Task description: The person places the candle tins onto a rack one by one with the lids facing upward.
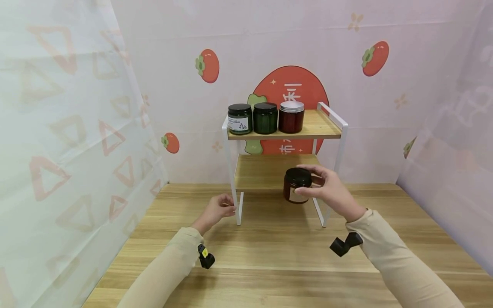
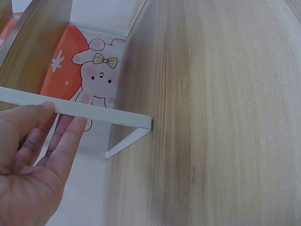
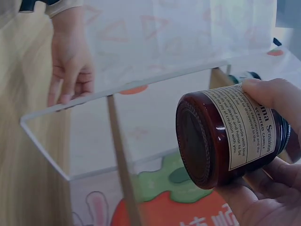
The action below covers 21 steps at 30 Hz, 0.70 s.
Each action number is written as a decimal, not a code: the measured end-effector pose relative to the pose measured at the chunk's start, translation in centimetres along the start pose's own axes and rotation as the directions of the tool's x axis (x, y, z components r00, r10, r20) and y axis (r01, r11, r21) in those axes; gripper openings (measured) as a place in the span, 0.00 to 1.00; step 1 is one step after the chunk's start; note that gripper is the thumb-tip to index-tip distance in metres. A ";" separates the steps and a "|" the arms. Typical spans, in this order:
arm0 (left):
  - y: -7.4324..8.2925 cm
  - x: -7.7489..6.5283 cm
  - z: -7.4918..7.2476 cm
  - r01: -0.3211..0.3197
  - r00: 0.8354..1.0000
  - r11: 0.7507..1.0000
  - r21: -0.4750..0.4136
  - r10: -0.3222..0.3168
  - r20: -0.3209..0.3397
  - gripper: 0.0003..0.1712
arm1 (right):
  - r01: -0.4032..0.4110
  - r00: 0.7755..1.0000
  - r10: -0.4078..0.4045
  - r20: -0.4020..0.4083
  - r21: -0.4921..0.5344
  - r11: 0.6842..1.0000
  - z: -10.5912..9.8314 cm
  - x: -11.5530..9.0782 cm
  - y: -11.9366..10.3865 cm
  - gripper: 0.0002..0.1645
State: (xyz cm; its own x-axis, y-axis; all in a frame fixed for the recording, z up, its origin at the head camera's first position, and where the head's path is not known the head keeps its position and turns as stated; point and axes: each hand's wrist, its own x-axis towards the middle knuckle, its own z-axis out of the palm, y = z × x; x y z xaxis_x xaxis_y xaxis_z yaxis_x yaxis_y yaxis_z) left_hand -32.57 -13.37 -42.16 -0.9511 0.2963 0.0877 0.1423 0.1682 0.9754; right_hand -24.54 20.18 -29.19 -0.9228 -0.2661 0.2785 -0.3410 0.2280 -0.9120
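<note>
My right hand point(image 1: 333, 192) grips a dark red scented candle jar point(image 1: 297, 186) with a black lid, in front of the rack's lower shelf. In the right wrist view, the candle jar point(image 3: 221, 136) shows a cream printed label, with thumb and fingers on opposite sides. A two-tier rack point(image 1: 283, 137) with wooden shelves and a white metal frame stands on the table. My left hand point(image 1: 217, 209) is at its left front leg. Up close in the left wrist view, the thumb and fingers of the left hand point(image 2: 42, 155) pinch the white leg point(image 2: 103, 111).
On the top shelf stand a labelled green jar point(image 1: 240, 119), a plain green jar point(image 1: 265, 118) and a red jar point(image 1: 291, 117) with a silver lid. The wooden table point(image 1: 262, 265) extends around the rack. A printed cloth point(image 1: 177, 98) hangs behind and at both sides.
</note>
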 end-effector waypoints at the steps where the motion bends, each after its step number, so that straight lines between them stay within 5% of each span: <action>1: 0.0 0.0 0.0 0.000 1.000 1.000 0.001 0.000 0.001 0.07 | -0.008 1.000 0.008 -0.002 0.006 1.000 -0.2 0.1 -0.4 0.38; 21: 0.2 -0.2 0.0 0.012 1.000 1.000 0.006 -0.012 0.004 0.07 | 0.069 0.984 -0.063 -0.168 0.031 0.997 -4.6 2.6 -8.4 0.35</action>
State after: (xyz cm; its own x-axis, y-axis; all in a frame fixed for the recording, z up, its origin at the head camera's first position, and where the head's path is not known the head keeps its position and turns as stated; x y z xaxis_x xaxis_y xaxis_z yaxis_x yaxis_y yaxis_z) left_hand -32.38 -13.40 -41.97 -0.9517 0.2976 0.0753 0.1325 0.1769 0.9753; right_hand -24.91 21.89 -19.37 -0.9165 -0.1184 0.3821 -0.3983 0.1801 -0.8994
